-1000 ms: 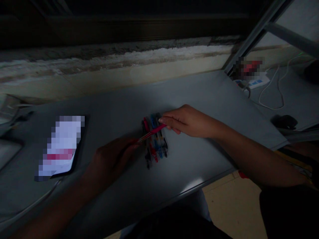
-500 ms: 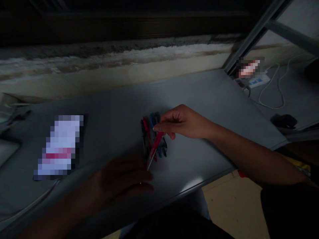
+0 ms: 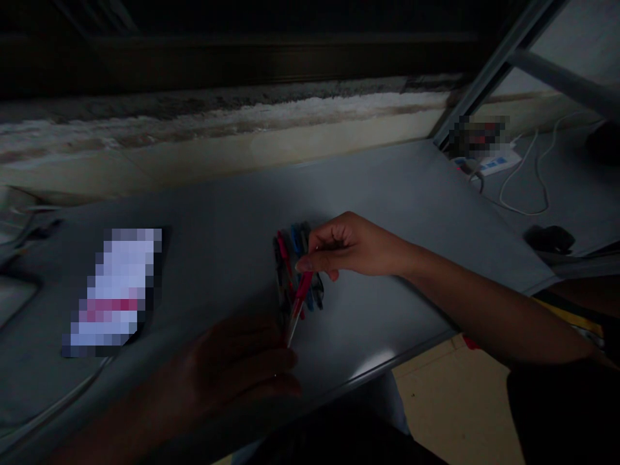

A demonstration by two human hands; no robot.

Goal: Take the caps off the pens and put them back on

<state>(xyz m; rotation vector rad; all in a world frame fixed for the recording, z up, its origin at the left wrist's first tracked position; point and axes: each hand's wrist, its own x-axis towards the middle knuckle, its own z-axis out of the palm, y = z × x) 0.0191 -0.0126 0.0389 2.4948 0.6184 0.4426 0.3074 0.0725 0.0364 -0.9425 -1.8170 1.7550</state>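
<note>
A red pen (image 3: 299, 307) is held at a slant above a small bunch of pens (image 3: 290, 255) lying side by side on a gray table (image 3: 387, 194). Its upper end is pinched between the thumb and fingertips of the right hand (image 3: 351, 245), which is pressed together and reaches in from the right. Its pale lower tip points toward the left hand (image 3: 237, 365), which lies in deep shadow near the table's front edge. The tip is at or just beside the left fingers, but whether it is gripped there cannot be told. The bunch includes red, blue and black pens. Farther left lies a pixelated flat item (image 3: 113, 290). At upper right, beyond the table, a power strip (image 3: 494, 163) and a white cable (image 3: 526, 194) are seen.
</note>
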